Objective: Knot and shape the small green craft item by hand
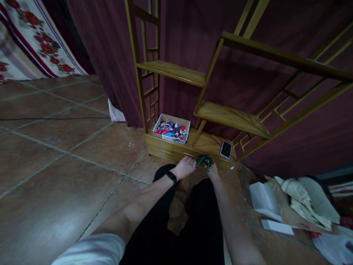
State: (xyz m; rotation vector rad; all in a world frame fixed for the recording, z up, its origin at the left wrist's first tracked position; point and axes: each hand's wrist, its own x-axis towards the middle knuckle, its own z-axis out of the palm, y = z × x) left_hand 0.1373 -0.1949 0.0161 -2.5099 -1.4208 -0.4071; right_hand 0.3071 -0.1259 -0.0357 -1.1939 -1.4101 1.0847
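Both my arms reach forward over my dark-trousered legs to the front edge of a low wooden shelf unit. My right hand is closed around a small dark green toy figure, held just in front of the shelf's bottom board. My left hand, with a black band on the wrist, rests beside the figure, its fingers curled toward it and touching the board's edge. Whether it grips the figure is unclear.
A white box of several small colourful figures sits on the bottom board. A phone lies to its right. Upper shelves are bare. Dark red curtain behind. White papers and crumpled cloth lie on the tiled floor at right.
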